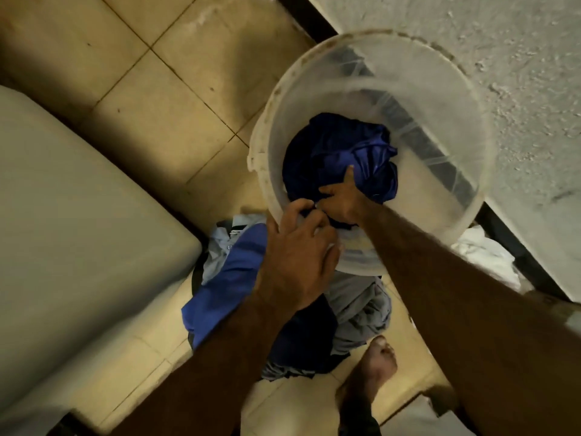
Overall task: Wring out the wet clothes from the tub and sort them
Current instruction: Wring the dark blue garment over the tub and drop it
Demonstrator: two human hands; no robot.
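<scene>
Left hand (298, 256) and right hand (342, 201) reach forward and down, almost touching, both with fingers curled.

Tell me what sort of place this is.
Probably a home washing area: a translucent plastic bucket holding a blue garment, a heap of clothes on the tiled floor, and a rough plastered wall.
</scene>
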